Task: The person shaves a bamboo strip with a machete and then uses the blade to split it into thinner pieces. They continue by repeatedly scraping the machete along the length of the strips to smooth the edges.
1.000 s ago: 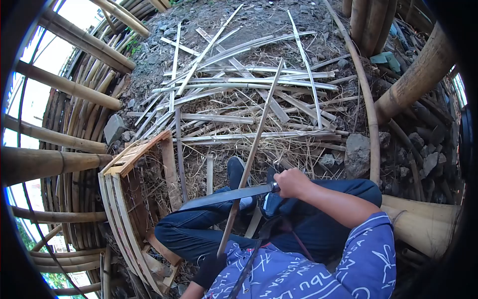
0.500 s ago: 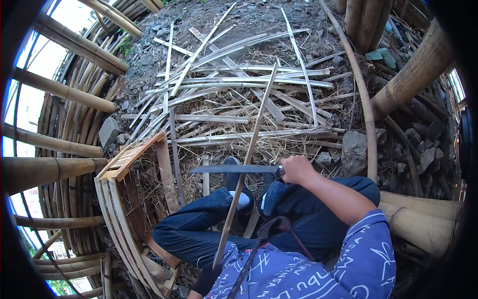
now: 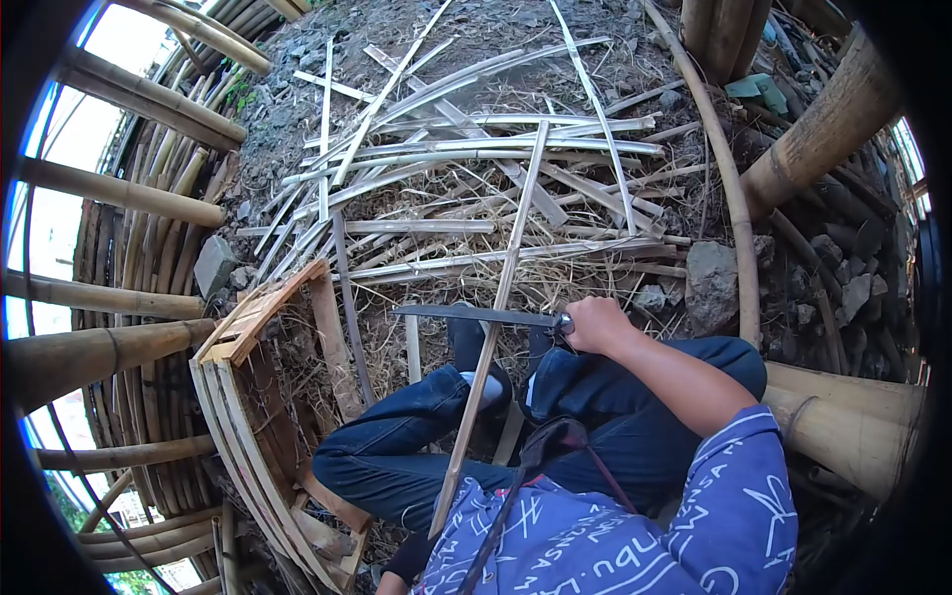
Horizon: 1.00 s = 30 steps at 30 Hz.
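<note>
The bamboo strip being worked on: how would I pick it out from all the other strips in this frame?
Start at the person's blue-jeaned legs at the bottom centre. One long bamboo strip rises from there, slanting up toward the littered pile of split bamboo on the ground. Unlike the pale strips lying flat, it is lifted above them and crossed by the long knife blade held in the right hand.

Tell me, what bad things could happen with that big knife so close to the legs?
The right hand holds the long knife across the bamboo strip, right above the knees and the foot. If the blade slips off the strip, it could cut a leg. The strip might also split unevenly and leave sharp splinters. The left hand, barely visible at the bottom edge, lies along the strip's line.
</note>
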{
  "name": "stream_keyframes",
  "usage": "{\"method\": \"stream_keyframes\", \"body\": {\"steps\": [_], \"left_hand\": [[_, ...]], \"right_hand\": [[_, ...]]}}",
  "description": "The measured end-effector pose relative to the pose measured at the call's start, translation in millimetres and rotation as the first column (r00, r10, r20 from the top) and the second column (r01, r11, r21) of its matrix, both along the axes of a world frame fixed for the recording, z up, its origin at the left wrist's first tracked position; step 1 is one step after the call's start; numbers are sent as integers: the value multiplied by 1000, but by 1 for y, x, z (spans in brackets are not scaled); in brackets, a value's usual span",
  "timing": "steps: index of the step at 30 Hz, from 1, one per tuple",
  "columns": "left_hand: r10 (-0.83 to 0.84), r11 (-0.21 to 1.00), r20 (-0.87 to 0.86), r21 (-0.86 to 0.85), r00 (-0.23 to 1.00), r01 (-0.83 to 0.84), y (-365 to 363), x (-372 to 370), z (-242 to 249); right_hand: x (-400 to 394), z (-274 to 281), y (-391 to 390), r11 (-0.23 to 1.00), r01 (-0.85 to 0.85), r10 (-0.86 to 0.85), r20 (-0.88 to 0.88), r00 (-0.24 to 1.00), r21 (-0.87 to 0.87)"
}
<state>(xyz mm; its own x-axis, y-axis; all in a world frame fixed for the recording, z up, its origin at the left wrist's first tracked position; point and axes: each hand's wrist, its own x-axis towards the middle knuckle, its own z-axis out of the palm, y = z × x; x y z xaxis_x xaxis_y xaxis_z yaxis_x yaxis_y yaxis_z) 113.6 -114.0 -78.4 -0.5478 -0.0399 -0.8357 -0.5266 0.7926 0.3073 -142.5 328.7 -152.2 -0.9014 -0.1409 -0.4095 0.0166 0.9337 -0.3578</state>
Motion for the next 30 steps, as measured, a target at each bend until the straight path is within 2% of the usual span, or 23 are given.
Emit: {"method": "stream_keyframes", "body": {"steps": [9,13,27,30], "left_hand": [[-11,997,26,-76,1000,13,1,4,3],[-17,993,52,-116,998,23,1,8,9],[-43,978,147,-197,988,72,-18,14,15],[-78,969,151,-220,985,110,-24,10,23]], "right_hand": [[-1,-3,1,999,1,-2,-26,1000,-39],[-1,-3,-1,989,81,-87,-38,996,-125],[-15,-11,21,997,78,-76,-123,989,9],[-21,-15,32,974,221,-212,-146,966,48]]}}
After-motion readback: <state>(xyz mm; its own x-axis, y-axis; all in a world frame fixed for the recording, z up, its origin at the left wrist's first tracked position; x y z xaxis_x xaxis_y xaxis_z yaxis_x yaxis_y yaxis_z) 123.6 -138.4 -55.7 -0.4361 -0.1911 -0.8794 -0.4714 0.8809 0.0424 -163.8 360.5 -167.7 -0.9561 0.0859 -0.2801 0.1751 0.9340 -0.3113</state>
